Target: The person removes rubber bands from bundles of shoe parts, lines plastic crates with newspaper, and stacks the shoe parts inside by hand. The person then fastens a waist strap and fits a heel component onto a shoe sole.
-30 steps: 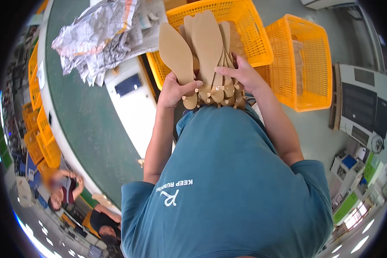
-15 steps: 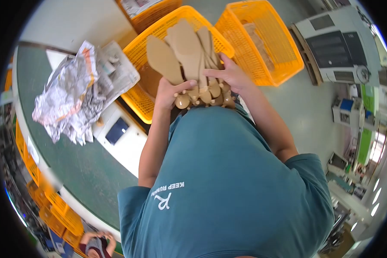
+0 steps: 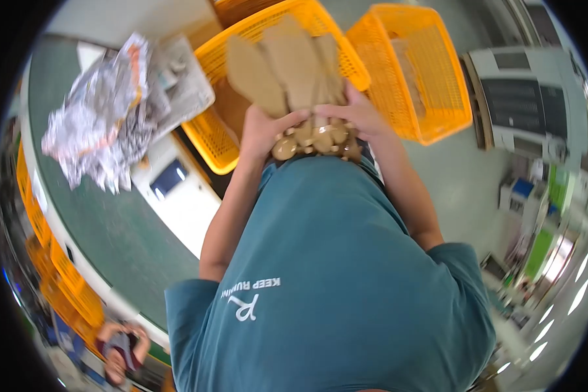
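- Clasping flat, tan, sole-shaped pieces (image 3: 294,62), left hand (image 3: 262,130) and right hand (image 3: 364,119) were closed about them above knobbed ends (image 3: 324,138).
- Pieces fanned out from the teal shirt (image 3: 353,255) toward a perforated yellow crate (image 3: 206,142).

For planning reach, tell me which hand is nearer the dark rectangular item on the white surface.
Left. The left hand grips the tan pieces on their left side, right of the dark item; the right hand grips their right side, farther away.

Soles (image 3: 296,62) and 1 crate (image 3: 209,139) lie ahead, a 2nd crate (image 3: 447,98) right, sheeting (image 3: 101,111) on the table (image 3: 124,235) left.
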### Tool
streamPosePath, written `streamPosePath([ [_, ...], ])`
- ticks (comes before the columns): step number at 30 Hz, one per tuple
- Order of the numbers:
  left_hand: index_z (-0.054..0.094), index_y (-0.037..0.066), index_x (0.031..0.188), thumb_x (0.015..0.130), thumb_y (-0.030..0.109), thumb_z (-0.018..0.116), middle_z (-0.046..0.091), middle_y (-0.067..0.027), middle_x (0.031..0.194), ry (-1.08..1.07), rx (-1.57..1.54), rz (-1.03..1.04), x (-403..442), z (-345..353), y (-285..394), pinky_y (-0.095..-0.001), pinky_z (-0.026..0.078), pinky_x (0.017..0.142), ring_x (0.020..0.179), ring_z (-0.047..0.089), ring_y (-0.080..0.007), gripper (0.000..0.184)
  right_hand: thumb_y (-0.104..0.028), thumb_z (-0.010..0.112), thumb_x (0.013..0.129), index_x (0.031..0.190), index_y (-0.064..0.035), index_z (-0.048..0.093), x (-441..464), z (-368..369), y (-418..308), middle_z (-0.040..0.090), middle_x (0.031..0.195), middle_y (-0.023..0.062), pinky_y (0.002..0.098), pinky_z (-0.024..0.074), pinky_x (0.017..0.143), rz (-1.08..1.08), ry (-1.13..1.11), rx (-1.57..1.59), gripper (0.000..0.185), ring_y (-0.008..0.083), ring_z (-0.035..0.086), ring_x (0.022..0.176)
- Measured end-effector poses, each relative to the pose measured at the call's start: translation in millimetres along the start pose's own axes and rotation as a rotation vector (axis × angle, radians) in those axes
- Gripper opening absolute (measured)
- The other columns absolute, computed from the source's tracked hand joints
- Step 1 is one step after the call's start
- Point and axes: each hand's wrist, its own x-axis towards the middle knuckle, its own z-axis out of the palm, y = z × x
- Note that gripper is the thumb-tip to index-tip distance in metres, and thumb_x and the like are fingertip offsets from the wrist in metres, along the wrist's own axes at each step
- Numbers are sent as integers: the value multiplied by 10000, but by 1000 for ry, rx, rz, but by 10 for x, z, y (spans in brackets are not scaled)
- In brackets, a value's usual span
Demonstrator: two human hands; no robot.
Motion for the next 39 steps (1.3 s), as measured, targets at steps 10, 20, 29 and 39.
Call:
streamPosePath([
  [10, 740, -28, 1134, 727, 248, 954, 781, -108, 1053, 35, -65, -6, 1053, 829, -523, -353, 578, 907, 941, 735, -201, 536, -29, 804, 895, 1546, -10, 394, 392, -1273, -149, 585, 1427, 143, 383, 544, 1057, 171, 137, 39, 769, 257, 621, 1281],
  [20, 749, -13, 1069, 695, 177, 984, 771, -75, 989, 220, -71, -167, 1761, 1602, -844, -317, 599, 810, 888, 721, -156, 481, -49, 862, 846, 1593, -19, 316, 1213, -2403, -309, 557, 1473, 152, 391, 520, 1088, 377, -56, -42, 926, 251, 594, 1319],
  [29, 710, -29, 1152, 752, 95, 944, 766, -85, 1059, 151, -177, -277, 1938, 1633, -892, -316, 605, 830, 916, 729, -160, 479, -85, 898, 816, 1597, -30, 325, 1182, -2593, -219, 567, 1462, 147, 399, 510, 1094, 400, 20, 39, 970, 250, 582, 1333],
  [39, 654, -8, 1247, 810, 30, 882, 747, -105, 1137, 100, -415, -270, 1706, 1309, -691, -361, 612, 877, 998, 734, -206, 494, -100, 930, 772, 1592, -23, 344, 947, -2404, -243, 566, 1469, 140, 396, 478, 1125, 298, 63, 41, 1011, 251, 565, 1354],
])
